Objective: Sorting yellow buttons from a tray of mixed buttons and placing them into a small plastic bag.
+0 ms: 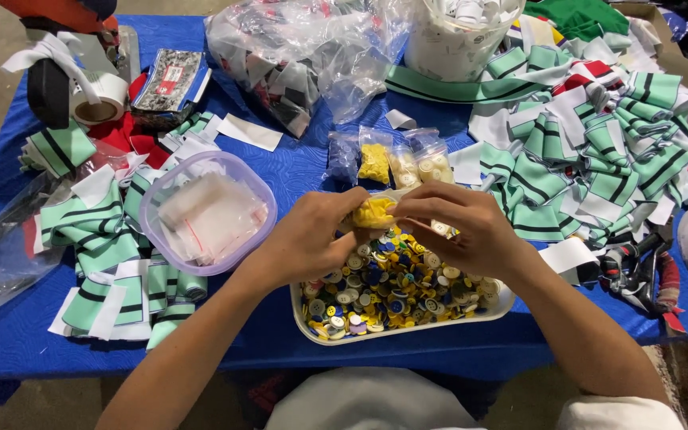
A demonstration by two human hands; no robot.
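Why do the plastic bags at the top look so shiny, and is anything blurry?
Head view: overhead light glares off the clear plastic bags; the hands and the tray of buttons are fairly sharp; the pale cloth at the bottom edge is soft; the table's edges bow slightly, a wide-lens effect.

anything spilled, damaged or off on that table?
No spill: the mixed buttons stay inside the white tray, which slightly overhangs the table's near edge. Both hands, left and right, hold a small bag of yellow buttons over it. Striped fabric pieces lie in loose heaps, untidy but undamaged.
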